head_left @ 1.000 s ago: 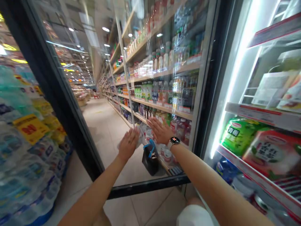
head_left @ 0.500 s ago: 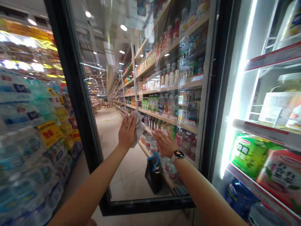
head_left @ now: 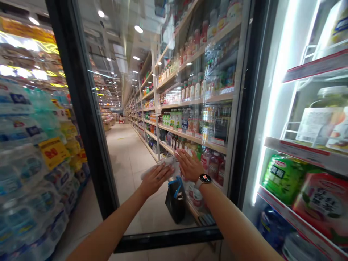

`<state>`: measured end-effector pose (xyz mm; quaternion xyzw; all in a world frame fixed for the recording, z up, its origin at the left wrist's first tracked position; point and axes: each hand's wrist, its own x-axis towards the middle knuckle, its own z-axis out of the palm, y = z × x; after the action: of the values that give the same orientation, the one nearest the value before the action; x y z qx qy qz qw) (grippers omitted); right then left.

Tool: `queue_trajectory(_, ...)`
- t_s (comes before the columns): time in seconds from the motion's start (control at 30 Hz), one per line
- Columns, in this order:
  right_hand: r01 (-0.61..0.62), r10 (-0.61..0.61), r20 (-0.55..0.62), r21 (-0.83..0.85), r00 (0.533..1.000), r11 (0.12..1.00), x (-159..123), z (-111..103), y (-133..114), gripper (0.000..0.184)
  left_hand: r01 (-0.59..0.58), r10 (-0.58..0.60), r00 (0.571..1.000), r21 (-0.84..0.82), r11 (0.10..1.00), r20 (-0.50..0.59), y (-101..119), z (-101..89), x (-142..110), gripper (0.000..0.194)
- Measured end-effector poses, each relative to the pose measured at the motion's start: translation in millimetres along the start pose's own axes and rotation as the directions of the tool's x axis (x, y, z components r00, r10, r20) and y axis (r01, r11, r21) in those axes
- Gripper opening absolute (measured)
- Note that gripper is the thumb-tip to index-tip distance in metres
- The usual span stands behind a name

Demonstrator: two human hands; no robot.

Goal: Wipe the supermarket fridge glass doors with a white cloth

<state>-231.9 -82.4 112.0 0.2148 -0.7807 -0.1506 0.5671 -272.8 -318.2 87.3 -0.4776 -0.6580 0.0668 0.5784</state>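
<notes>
Where the left hand (head_left: 156, 180) lies: palm down, fingers spread, on a whitish cleaning cloth (head_left: 166, 164), pressing it against the glass door (head_left: 168, 239).
Grip, left: a flat, open-palmed press; the fingers are not curled around the cloth.
Grip, right: the right hand (head_left: 189, 166) is open and empty, fingers spread, against the pane just right of the cloth.
Handling: the cloth is judged light, soft and limp, likely to bunch or slip. Take hold of the gathered part under the palm.
Appearance: thin, pale and crumpled, with a loose edge trailing left of the left hand. Dampness cannot be told.
Below the grip: a black bag (head_left: 175, 204) with a blue strap, seen through the pane.
Beyond the grip: wooden shelves (head_left: 190, 138) of bottled drinks.
Left of the grip: shrink-wrapped bottled water (head_left: 19, 174).
Right of the grip: a green packet (head_left: 277, 177) on a lit refrigerated shelf.
</notes>
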Motion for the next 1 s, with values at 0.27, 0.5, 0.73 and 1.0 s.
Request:
queue_trajectory(0.27, -0.017, 0.017, 0.020, 0.030, 1.000, 0.999, -3, 1, 0, 0.060, 0.112, -0.111, 0.994, 0.032, 0.993, -0.005, -5, -1.2, 26, 0.057)
queue_trajectory(0.5, -0.013, 0.014, -0.013, 0.063, 1.000, 0.998, 0, -3, 2, 0.059, 0.010, -0.001, 0.993, -0.080, 0.997, 0.116, -7, -9.6, 16, 0.060)
queue_trajectory(0.73, 0.004, 0.028, -0.086, 0.349, 0.996, 0.937, -1, -17, -31, 0.055, 0.028, -0.004, 0.981, -0.120, 0.992, 0.196, -19, -12.9, 15, 0.068)
queue_trajectory(1.0, 0.103, -0.068, -0.102, 0.386, 0.992, 0.917, -1, 1, -79, 0.038, 0.120, -0.084, 0.983, -0.228, 0.966, 0.163, -43, -41.4, 2, 0.068)
